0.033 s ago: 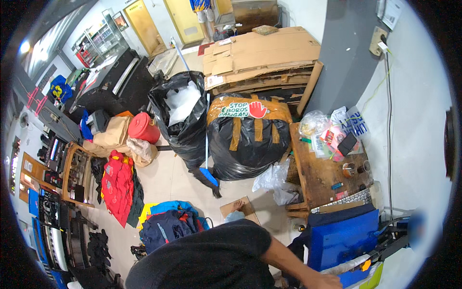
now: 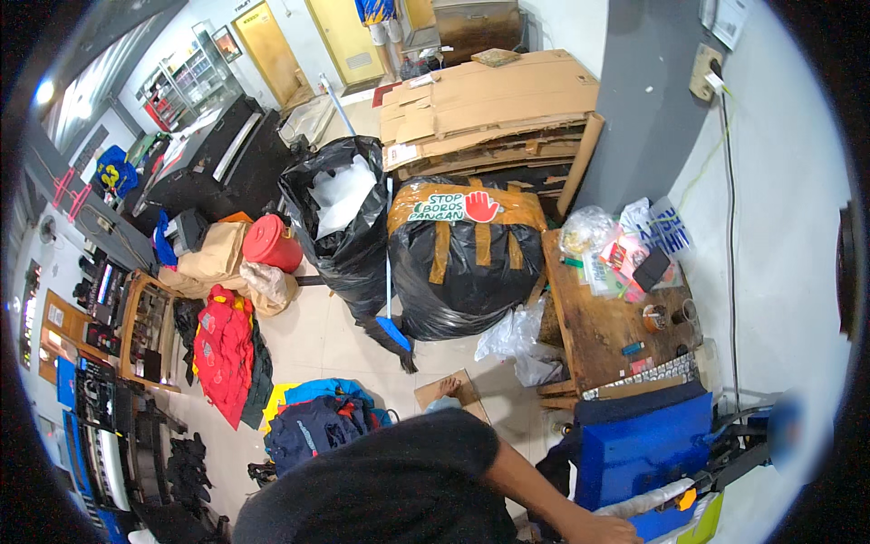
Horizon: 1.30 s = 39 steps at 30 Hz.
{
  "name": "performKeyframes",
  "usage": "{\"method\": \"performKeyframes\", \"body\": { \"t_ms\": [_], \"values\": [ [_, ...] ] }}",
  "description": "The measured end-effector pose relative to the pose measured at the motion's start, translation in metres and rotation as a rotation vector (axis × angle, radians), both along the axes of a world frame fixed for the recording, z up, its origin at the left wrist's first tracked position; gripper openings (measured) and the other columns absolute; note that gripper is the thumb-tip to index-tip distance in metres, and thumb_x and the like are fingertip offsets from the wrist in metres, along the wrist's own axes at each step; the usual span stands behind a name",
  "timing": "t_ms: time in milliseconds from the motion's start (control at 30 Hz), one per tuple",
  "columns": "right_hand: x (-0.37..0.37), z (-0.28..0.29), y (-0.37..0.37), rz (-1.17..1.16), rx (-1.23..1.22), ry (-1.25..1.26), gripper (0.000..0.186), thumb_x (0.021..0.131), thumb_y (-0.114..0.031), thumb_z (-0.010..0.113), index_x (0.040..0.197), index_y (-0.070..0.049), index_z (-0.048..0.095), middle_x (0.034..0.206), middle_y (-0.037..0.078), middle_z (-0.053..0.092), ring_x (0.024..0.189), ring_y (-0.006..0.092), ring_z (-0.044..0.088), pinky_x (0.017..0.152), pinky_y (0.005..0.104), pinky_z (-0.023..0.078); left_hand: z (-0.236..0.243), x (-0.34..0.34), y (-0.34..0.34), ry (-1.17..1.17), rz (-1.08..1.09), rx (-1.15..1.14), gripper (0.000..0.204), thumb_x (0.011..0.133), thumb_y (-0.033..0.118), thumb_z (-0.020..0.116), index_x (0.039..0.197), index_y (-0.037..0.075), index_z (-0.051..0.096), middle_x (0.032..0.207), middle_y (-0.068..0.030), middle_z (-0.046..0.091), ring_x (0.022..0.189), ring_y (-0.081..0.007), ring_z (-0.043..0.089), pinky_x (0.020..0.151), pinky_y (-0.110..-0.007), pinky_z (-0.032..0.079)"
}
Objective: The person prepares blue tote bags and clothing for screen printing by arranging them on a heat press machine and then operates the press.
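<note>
My right forearm comes from my black sleeve toward a blue heat-press-like machine (image 2: 634,453) at the lower right. My right hand (image 2: 609,530) is closed at the bottom edge, just below the machine's white-wrapped handle (image 2: 657,499); what it grips is cut off. My left hand is out of view. Below my body, a bare foot (image 2: 449,385) rests on a cardboard piece (image 2: 471,403), beside a pile of navy, blue and yellow garments (image 2: 317,426).
A wooden table (image 2: 580,326) with bags, phone and cups stands right. Ahead are black bags (image 2: 462,290), a broom (image 2: 394,331) and stacked cardboard (image 2: 489,100). Red garments (image 2: 222,344), a red bucket (image 2: 272,240) and equipment line the left. A person (image 2: 376,23) stands by far doors.
The view has shifted very slightly, and my right arm is a touch further left in it. Nothing else has visibly moved.
</note>
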State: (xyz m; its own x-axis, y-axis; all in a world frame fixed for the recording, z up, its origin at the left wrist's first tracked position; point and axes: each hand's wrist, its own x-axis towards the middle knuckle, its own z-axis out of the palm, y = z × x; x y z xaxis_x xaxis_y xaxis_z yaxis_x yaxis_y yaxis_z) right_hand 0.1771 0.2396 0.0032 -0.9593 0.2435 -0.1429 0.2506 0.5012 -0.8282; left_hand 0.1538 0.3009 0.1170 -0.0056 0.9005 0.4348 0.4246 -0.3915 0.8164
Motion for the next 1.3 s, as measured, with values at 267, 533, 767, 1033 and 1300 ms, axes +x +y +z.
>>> {"method": "performKeyframes", "body": {
  "t_ms": [267, 533, 767, 1033, 1300],
  "values": [
    [0.042, 0.009, 0.085, -0.062, -0.033, -0.117, 0.073, 0.075, -0.064, 0.065, 0.105, 0.002, 0.065, 0.096, 0.025, 0.066, 0.092, 0.0349, 0.065, 0.078, 0.0449, 0.051, -0.066, -0.024, 0.005, 0.142, 0.085, 0.008, 0.058, 0.09, 0.029, 0.046, 0.138, -0.003, 0.038, 0.136, -0.0231, 0.045, 0.126, -0.0392, 0.044, 0.107, -0.048, 0.035],
    [0.072, 0.062, 0.116, -0.271, 0.232, -0.183, 0.074, 0.074, -0.066, 0.064, 0.102, 0.001, 0.067, 0.091, 0.024, 0.067, 0.088, 0.034, 0.067, 0.074, 0.0455, 0.052, -0.041, -0.032, 0.033, 0.174, 0.049, -0.146, 0.054, 0.089, 0.025, 0.055, 0.138, 0.006, 0.044, 0.142, -0.0188, 0.043, 0.129, -0.0352, 0.044, 0.107, -0.045, 0.035],
    [0.038, 0.09, 0.132, -0.056, 0.363, -0.451, 0.071, 0.072, -0.069, 0.063, 0.077, 0.002, 0.07, 0.075, 0.022, 0.067, 0.073, 0.0346, 0.068, 0.065, 0.0443, 0.054, -0.005, -0.036, 0.185, 0.624, -0.193, 0.143, 0.022, 0.091, 0.023, 0.057, 0.102, 0.007, 0.067, 0.112, -0.0109, 0.062, 0.114, -0.03, 0.053, 0.093, -0.044, 0.045],
    [0.048, 0.091, 0.132, -0.102, 0.175, -0.436, 0.051, 0.07, -0.044, 0.071, 0.089, 0.004, 0.069, 0.082, 0.024, 0.068, 0.081, 0.0387, 0.067, 0.076, 0.0431, 0.053, -0.04, -0.018, 0.258, 0.846, -0.138, -0.289, 0.07, 0.093, 0.056, 0.042, 0.067, -0.004, 0.067, 0.072, -0.0255, 0.065, 0.073, -0.0422, 0.065, 0.075, -0.05, 0.051],
    [0.051, 0.123, 0.118, -0.196, 0.303, -0.404, 0.03, 0.066, -0.026, 0.07, 0.076, 0.003, 0.07, 0.075, 0.024, 0.066, 0.073, 0.0393, 0.067, 0.069, 0.0442, 0.054, -0.026, -0.017, 0.264, 0.762, -0.097, -0.377, 0.074, 0.094, 0.058, 0.038, 0.055, 0.001, 0.065, 0.063, -0.021, 0.064, 0.073, -0.0395, 0.066, 0.077, -0.048, 0.05]
  ]
}}
